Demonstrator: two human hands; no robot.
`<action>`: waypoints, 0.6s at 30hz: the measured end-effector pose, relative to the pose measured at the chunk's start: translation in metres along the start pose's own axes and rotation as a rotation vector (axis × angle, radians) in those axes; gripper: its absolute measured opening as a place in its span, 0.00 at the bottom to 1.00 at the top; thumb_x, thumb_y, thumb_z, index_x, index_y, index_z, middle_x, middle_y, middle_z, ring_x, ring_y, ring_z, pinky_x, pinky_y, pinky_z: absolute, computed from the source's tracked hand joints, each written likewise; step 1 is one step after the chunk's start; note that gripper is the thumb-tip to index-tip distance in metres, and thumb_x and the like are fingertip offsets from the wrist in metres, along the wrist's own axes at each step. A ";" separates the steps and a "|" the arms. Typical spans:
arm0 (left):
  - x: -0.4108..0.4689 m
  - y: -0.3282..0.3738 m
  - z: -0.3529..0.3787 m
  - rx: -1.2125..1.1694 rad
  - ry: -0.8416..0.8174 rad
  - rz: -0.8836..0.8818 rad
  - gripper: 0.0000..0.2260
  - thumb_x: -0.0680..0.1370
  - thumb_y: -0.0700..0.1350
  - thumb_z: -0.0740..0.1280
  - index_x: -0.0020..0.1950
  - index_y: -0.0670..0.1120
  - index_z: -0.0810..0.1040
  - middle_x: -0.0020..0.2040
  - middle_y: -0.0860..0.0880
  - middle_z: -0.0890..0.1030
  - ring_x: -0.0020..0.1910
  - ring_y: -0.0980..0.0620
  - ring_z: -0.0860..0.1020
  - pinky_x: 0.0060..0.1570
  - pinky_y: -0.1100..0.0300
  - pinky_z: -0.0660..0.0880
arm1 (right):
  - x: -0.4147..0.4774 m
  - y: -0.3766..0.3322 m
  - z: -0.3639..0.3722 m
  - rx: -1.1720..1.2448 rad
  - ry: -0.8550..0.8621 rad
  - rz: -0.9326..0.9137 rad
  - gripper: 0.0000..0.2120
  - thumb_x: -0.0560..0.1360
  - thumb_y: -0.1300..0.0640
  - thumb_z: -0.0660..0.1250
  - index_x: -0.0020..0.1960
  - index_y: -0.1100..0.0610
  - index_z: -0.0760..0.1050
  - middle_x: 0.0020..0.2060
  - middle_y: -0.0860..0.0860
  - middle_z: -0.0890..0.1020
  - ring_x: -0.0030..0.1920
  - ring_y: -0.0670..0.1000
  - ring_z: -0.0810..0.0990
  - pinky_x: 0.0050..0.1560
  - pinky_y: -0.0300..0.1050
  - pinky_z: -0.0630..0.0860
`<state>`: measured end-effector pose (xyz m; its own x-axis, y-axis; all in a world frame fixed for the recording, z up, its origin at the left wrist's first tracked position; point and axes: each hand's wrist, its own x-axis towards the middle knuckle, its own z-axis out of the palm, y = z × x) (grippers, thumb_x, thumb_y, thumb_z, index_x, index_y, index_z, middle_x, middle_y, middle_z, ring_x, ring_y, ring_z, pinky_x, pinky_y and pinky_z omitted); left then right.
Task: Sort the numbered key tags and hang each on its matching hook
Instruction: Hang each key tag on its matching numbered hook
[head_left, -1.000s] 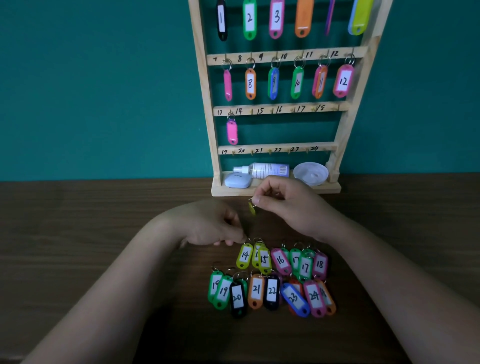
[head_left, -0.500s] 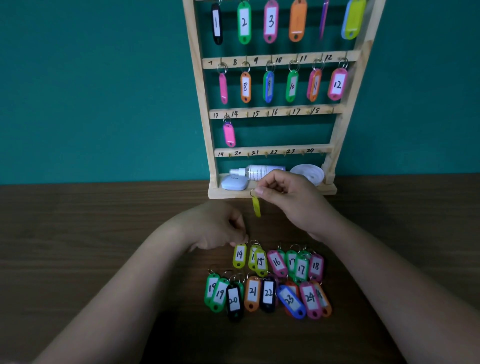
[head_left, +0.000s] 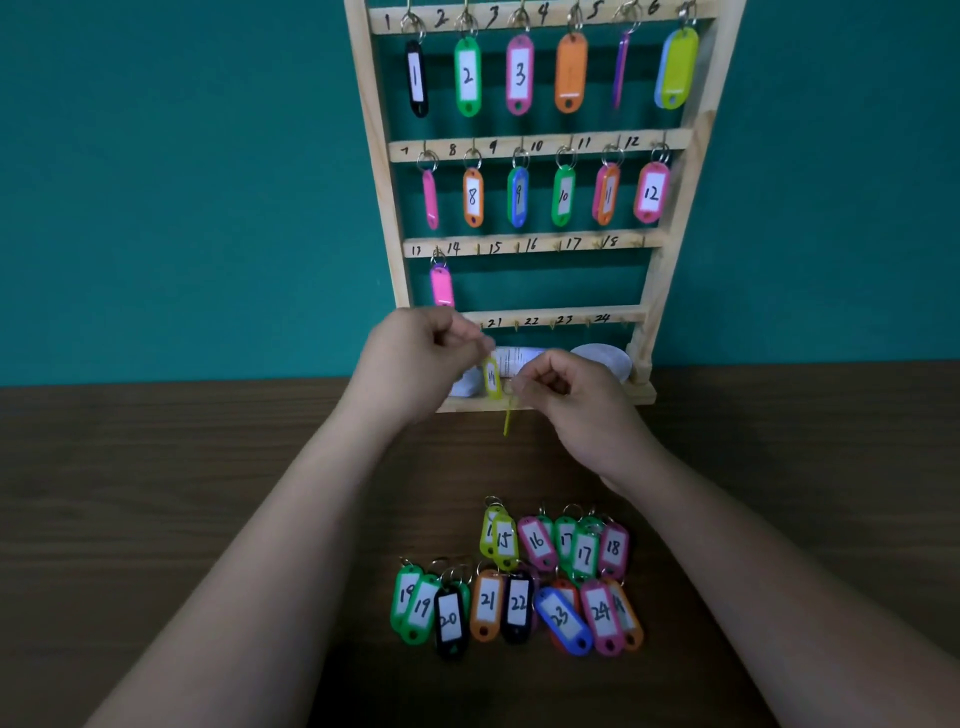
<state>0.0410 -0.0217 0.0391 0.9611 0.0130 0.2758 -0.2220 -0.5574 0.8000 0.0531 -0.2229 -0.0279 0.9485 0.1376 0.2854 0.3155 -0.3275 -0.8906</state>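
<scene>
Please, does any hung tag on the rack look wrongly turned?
Yes. In the top row, the orange tag and lime tag show blank backs, as does the pink tag in the third row; the purple tag hangs edge-on. Their numbers cannot be read.
</scene>
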 end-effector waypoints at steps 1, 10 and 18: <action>0.003 0.004 0.000 -0.037 0.048 0.008 0.04 0.78 0.47 0.74 0.44 0.53 0.87 0.38 0.54 0.86 0.34 0.56 0.78 0.41 0.52 0.80 | 0.000 0.000 0.000 -0.001 0.010 0.006 0.02 0.82 0.53 0.74 0.50 0.50 0.83 0.41 0.41 0.84 0.43 0.37 0.80 0.45 0.31 0.73; 0.032 0.037 0.002 -0.183 0.464 0.110 0.05 0.81 0.48 0.72 0.47 0.52 0.87 0.38 0.48 0.85 0.35 0.48 0.79 0.44 0.48 0.82 | -0.001 0.001 0.001 -0.021 -0.012 -0.032 0.02 0.82 0.55 0.74 0.51 0.53 0.84 0.43 0.45 0.85 0.45 0.39 0.81 0.45 0.28 0.73; 0.040 0.037 0.007 -0.122 0.531 0.096 0.06 0.79 0.49 0.71 0.46 0.54 0.88 0.36 0.54 0.84 0.35 0.54 0.80 0.43 0.54 0.80 | -0.002 -0.002 0.001 -0.048 -0.030 -0.028 0.03 0.82 0.54 0.73 0.53 0.54 0.84 0.46 0.45 0.85 0.48 0.40 0.81 0.47 0.28 0.74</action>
<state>0.0728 -0.0473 0.0760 0.7276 0.4014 0.5562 -0.3523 -0.4771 0.8052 0.0502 -0.2217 -0.0268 0.9383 0.1748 0.2985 0.3435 -0.3679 -0.8641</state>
